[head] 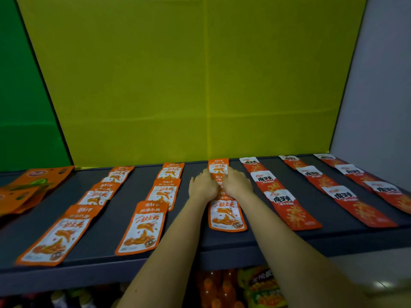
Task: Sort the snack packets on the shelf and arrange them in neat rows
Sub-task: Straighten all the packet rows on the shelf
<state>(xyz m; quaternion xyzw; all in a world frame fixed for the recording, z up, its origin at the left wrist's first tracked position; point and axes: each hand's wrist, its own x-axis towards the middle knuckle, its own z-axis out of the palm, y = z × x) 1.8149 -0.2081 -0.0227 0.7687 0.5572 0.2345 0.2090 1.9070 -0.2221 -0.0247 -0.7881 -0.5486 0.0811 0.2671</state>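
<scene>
Our two bare forearms reach up over the front lip of the dark grey flat shelf (289,243). Our left hand (203,185) and right hand (236,183) meet side by side over the middle orange-and-white foil snack packet (219,177) of one row, near the centre of the shelf. The fingers of both hands lie close together and point inward onto that packet, and the left thumb sticks out to the side. Whether they press flat or pinch its edges we cannot tell, as the view there is small and dim.

In the same row, the front packet (226,215) lies flat between our wrists, and the rear packet (218,166) lies by the yellow back panel (178,85).

To the left, we see two more rows of matching orange-and-white packets (142,230), overlapping front to back. Beyond them, at the far left end, larger orange bags (33,185) lie in a loose heap. To the right, three rows of red-and-white packets (291,210) run front to back, three to a row.

Below the shelf, orange bottles (213,287) stand on a lower level.
</scene>
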